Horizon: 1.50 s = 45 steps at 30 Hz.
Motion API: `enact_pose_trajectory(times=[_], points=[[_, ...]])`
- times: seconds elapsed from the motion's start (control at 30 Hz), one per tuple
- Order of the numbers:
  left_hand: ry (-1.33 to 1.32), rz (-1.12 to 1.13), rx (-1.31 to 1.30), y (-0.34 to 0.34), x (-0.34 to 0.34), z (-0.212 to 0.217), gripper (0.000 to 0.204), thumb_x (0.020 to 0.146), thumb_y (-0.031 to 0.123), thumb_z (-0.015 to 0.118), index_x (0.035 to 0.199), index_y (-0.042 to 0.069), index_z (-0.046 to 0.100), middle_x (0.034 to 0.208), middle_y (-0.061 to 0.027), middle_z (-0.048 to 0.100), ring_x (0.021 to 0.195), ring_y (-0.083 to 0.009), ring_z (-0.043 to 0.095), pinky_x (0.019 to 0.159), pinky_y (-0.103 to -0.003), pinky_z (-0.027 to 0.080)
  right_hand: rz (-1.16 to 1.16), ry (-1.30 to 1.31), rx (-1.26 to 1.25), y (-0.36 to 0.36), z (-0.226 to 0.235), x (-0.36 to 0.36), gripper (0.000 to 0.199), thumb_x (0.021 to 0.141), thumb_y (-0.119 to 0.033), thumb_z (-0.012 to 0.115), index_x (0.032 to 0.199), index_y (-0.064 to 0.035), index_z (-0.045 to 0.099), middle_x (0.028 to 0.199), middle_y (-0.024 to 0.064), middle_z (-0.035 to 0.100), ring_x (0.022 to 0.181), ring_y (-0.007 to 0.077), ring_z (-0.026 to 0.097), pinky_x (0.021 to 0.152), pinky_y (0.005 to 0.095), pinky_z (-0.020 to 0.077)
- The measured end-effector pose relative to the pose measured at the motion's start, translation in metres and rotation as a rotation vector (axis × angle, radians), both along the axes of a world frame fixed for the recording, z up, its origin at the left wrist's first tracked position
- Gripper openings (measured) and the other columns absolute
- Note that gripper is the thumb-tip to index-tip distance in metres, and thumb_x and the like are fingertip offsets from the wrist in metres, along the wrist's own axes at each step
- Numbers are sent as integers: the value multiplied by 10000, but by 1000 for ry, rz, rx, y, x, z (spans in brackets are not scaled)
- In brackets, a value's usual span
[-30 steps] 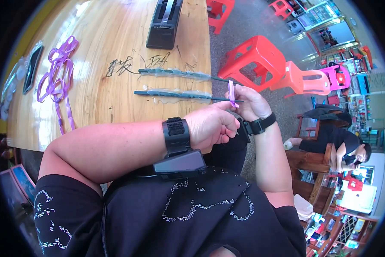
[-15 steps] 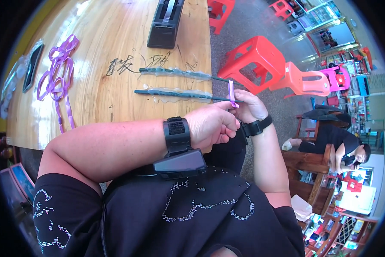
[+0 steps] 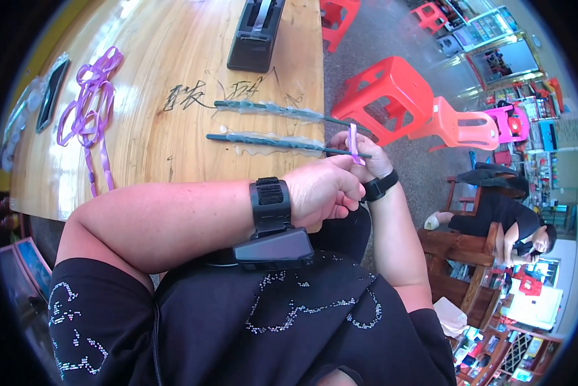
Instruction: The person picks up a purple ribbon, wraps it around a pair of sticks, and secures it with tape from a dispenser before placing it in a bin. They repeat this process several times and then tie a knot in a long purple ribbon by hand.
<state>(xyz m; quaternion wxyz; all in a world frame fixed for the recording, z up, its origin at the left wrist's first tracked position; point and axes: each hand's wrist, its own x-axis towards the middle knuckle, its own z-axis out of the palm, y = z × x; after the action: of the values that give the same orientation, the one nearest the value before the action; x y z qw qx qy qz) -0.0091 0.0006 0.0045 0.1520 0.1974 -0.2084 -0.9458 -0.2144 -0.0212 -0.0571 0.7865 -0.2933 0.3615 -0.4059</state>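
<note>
Purple ribbon strip point(image 3: 352, 140) is grasped by right hand point(image 3: 376, 161) fingers, left hand's point(image 3: 318, 188) grip unclear; green rods point(image 3: 263, 141) overhang bench point(image 3: 173, 149), presumably for access.

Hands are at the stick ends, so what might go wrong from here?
1. The purple strip sits near the tips of the two sticks, so it might slip off.
2. Those tips overhang the table, so a tug by the left hand or right hand could shift them.
3. The loose ribbon trails close to the left forearm, which may drag it.
</note>
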Motion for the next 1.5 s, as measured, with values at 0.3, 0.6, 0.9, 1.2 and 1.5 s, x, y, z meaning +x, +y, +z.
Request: enact_pose_trajectory(times=[0.3,0.6,0.9,1.2,1.5], points=[[2,2,-9,0,0,0,494,738,-14,514,1198,89,363,811,-16,531,663,-102,525,578,-220,415,-172,45,145,12,18,-5,223,878,-209,484,910,-3,564,846,110,587,755,199,566,666,305,471],[-42,19,-47,1,0,3,309,771,47,533,1062,89,441,808,-26,482,665,-98,503,554,-221,423,-138,94,53,10,36,16,139,844,-148,557,886,-19,588,830,77,603,741,167,568,695,320,465],[-25,-263,-159,1,2,-2,439,761,-13,489,1198,27,493,815,-33,553,676,-101,541,609,-221,437,-170,122,-14,20,36,7,128,856,-153,536,840,-25,539,818,81,556,725,169,523,681,287,433],[-39,-475,-676,5,-3,3,319,790,1,483,1099,11,563,818,-19,542,707,-79,545,664,-211,457,-223,621,282,47,-43,-23,157,818,-169,589,851,-16,598,677,51,570,540,114,488,501,230,370],[-37,-410,-617,4,3,3,287,800,16,507,1079,5,572,828,-33,553,702,-95,559,648,-219,460,-379,563,30,26,-25,0,311,842,-175,546,1117,-30,560,977,80,618,871,156,561,688,277,416]])
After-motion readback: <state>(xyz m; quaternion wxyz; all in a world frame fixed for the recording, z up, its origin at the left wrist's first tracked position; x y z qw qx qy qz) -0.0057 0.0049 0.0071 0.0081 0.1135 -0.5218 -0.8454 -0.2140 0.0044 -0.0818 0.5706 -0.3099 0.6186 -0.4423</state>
